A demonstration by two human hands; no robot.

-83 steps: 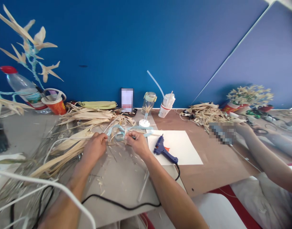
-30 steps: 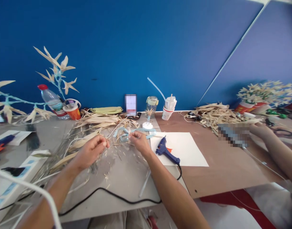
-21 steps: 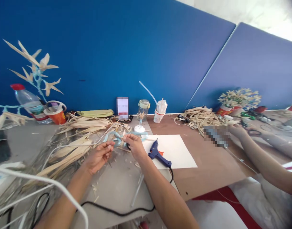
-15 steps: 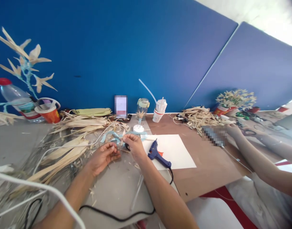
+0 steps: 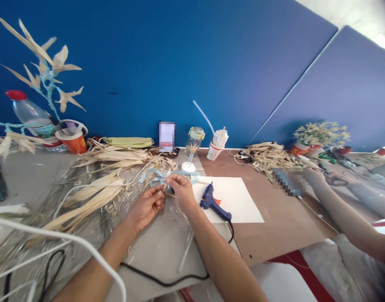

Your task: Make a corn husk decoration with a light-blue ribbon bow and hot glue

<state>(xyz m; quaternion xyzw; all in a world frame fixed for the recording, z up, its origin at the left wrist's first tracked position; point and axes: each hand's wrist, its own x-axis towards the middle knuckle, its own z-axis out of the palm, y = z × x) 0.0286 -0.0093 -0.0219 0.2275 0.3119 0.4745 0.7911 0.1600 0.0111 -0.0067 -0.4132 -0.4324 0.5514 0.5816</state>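
My right hand [image 5: 180,191] pinches a small pale piece of corn husk [image 5: 168,173], petal-like at its upper tip. From the left, the thumb and fingertips of my left hand [image 5: 151,205] close on the lower end of the same piece; its exact shape is partly hidden by the fingers. Behind the hands lie light blue strips [image 5: 152,172]. A small husk flower [image 5: 191,152] stands upright in a round white base [image 5: 188,167]. Just right of my right hand, a dark blue glue gun [image 5: 213,201] rests on a white sheet of paper [image 5: 242,201].
Corn husks [image 5: 94,191] spread over the left of the table, crossed by a white cable [image 5: 94,245]. At the back stand a phone [image 5: 167,137], a jar [image 5: 196,136] and a paper cup [image 5: 215,152]. A co-worker's forearm [image 5: 343,203] reaches in at right.
My left hand has come up to my right hand, its fingers closing on the husk piece. The whole view has shifted slightly, so things appear farther right.
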